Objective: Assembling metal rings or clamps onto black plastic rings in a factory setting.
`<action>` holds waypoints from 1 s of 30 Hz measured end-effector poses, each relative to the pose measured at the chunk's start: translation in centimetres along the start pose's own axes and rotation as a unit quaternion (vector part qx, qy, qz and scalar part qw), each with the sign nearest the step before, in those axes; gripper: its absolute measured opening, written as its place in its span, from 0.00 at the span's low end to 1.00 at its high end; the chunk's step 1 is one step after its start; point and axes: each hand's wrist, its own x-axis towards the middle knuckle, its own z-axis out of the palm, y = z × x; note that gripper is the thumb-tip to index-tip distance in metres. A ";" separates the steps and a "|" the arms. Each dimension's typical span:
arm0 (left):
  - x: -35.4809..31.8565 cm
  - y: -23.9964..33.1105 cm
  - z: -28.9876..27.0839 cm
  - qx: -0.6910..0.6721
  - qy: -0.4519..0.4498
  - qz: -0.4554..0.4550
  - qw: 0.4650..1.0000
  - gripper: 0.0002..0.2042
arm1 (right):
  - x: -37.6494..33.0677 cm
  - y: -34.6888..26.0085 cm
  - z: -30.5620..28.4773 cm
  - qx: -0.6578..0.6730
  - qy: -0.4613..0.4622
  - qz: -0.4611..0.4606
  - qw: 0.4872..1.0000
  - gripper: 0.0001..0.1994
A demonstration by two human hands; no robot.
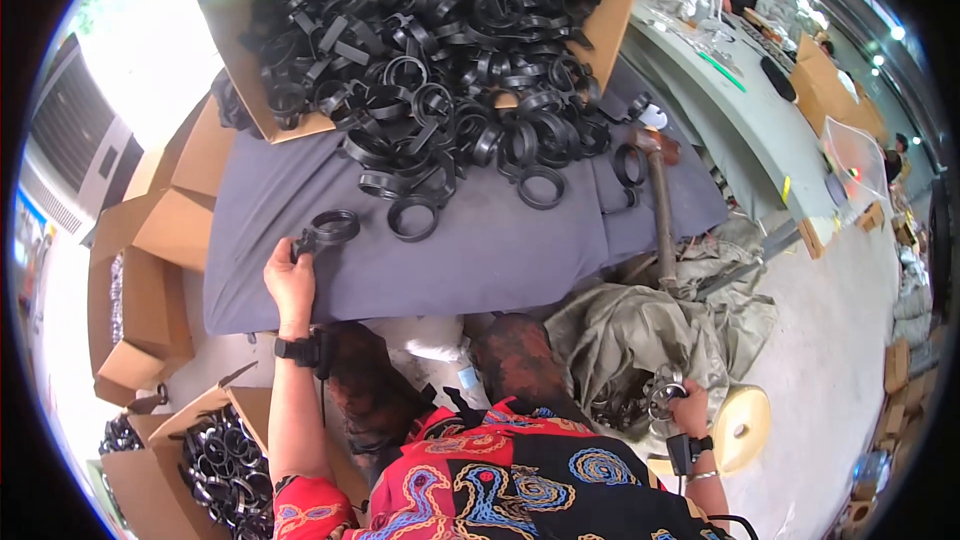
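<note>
Reaching up from the lower left, the left hand point(290, 285) has its fingers closed on a black ring clamp point(328, 230) lying on the grey surface point(480, 250), just below the spilled heap of black rings point(450, 90), so it is lifted clear of the tangle; a carton of rings point(225, 465) sits far below the heap. Right of the heap and lower, the right hand point(688, 405) grips a small metal part point(663, 388) over an open grey sack point(640, 340), beside a round stool point(740, 425); knees crowd the gap between.

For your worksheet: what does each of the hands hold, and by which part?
Left hand: black plastic ring clamp, by its side tab. Right hand: metal ring, by its rim.
</note>
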 end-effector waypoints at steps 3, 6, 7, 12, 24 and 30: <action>-0.5 0.7 -0.1 0.022 -0.001 0.006 1.000 0.10 | -3.4 -8.0 -2.4 -0.064 -0.004 -0.154 0.986 0.09; -0.8 2.3 -0.2 0.056 -0.014 0.008 0.998 0.10 | -4.0 -16.1 -2.0 -0.065 0.037 -0.338 0.938 0.09; -1.1 2.6 -0.4 0.067 -0.015 0.020 0.997 0.10 | -3.2 -18.8 -1.1 -0.045 0.041 -0.390 0.919 0.10; -1.5 2.5 -1.0 0.100 -0.023 0.075 0.992 0.14 | 5.1 -28.8 5.7 -0.075 0.086 -0.505 0.856 0.12; -1.3 1.5 -1.1 0.018 -0.043 0.089 0.995 0.22 | 9.4 -32.9 7.5 -0.359 0.024 -0.428 0.829 0.57; -1.5 1.9 -1.8 -0.163 -0.058 -0.013 0.985 0.16 | 8.1 -31.7 6.7 -0.328 0.083 -0.473 0.813 0.47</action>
